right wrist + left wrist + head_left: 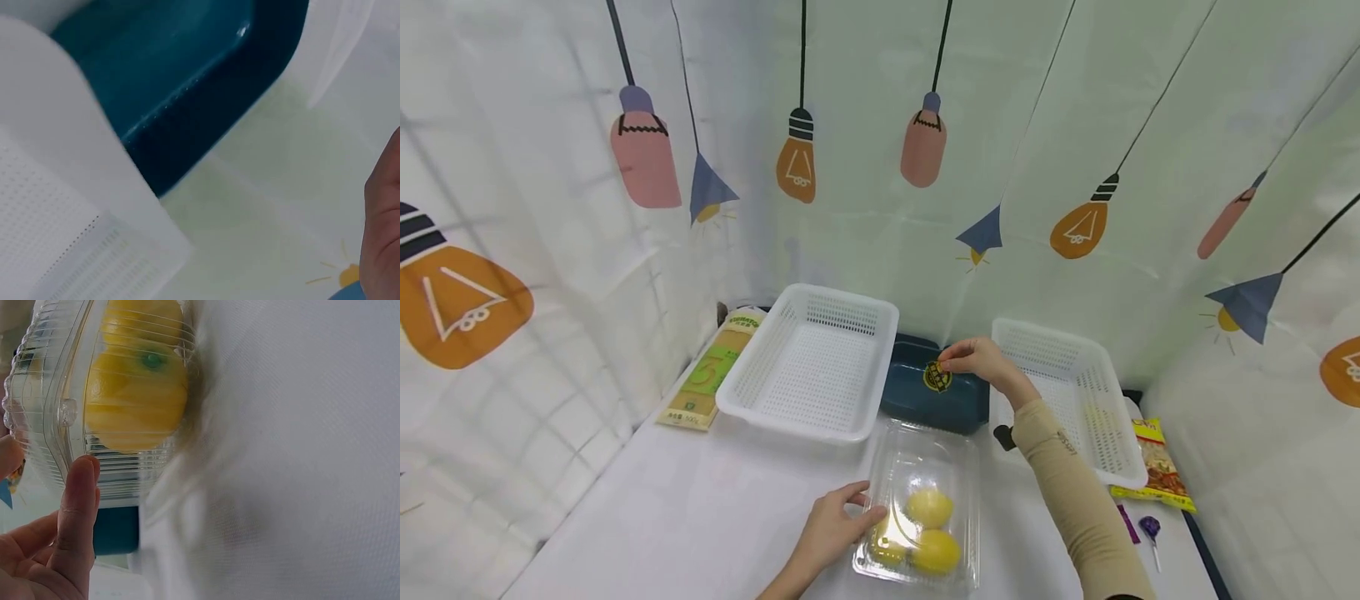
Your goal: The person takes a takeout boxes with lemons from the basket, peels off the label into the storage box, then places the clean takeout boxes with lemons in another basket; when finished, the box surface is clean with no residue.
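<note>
My left hand [835,527] holds the left edge of a clear plastic clamshell box [925,450], thumb on top and fingertips at the side rim. Inside the box lie several yellow lemons [936,552]; one lemon [137,397] shows a green tip in the left wrist view. My right hand [981,365] pinches a round black-and-yellow label [937,377] above a dark teal tray [917,408]. Only part of the right hand [382,219] appears at the edge of the right wrist view, where its fingertips and the label are out of sight.
White perforated baskets stand on both sides of the tray, one basket [808,429] at left and another basket [1105,367] at right. Beyond them are a noodle packet [711,375], a yellow snack bag [1157,462] and a purple lollipop [1150,527]. A printed curtain [865,233] encloses the table.
</note>
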The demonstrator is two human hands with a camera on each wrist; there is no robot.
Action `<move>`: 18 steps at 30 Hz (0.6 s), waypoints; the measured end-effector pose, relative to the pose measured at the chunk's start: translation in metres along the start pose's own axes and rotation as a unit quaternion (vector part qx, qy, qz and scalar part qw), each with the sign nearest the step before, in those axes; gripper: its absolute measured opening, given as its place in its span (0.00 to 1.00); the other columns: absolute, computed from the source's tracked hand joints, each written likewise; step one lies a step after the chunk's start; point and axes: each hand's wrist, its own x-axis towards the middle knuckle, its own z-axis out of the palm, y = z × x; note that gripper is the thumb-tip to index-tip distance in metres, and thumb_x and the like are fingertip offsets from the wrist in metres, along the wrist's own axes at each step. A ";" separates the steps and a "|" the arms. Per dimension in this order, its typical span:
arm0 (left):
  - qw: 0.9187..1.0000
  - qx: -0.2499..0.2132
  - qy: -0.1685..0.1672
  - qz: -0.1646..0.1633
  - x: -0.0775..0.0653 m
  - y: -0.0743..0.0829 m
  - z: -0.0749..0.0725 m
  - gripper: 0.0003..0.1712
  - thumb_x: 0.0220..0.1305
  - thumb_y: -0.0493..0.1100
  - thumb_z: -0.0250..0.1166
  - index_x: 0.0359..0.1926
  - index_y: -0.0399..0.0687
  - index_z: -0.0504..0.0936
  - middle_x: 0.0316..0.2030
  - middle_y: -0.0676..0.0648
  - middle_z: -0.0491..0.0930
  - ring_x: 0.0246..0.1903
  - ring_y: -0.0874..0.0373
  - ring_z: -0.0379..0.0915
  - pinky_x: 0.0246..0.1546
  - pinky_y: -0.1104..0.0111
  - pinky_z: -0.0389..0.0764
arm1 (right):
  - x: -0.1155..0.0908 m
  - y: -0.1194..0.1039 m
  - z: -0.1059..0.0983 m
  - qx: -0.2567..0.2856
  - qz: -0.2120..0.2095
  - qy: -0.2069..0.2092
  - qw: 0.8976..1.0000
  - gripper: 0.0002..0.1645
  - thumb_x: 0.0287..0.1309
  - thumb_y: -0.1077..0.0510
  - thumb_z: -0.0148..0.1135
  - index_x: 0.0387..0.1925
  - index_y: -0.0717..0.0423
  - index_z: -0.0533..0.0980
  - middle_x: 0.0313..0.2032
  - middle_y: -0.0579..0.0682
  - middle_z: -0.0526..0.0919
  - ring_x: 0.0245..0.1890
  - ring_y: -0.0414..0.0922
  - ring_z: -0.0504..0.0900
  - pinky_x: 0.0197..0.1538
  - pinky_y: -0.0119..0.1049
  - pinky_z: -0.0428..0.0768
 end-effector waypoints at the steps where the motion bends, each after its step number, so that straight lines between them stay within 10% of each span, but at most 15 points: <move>1: 1.000 0.000 -0.001 -0.001 0.001 0.000 0.000 0.39 0.60 0.58 0.70 0.61 0.31 0.76 0.46 0.35 0.85 0.17 0.65 0.79 0.27 0.73 0.78 | 0.005 -0.001 -0.002 -0.002 0.004 0.003 1.000 0.14 0.62 0.56 0.67 0.46 0.59 0.84 0.45 0.50 0.87 0.45 0.41 0.84 0.61 0.49 0.80; 18: 1.000 -0.023 -0.002 -0.009 -0.003 -0.003 0.002 0.39 0.59 0.58 0.70 0.61 0.33 0.76 0.47 0.33 0.84 0.20 0.63 0.79 0.25 0.73 0.79 | 0.074 0.028 0.024 -0.057 0.061 0.010 0.996 0.12 0.60 0.63 0.68 0.44 0.63 0.84 0.49 0.60 0.87 0.48 0.51 0.87 0.61 0.50 0.81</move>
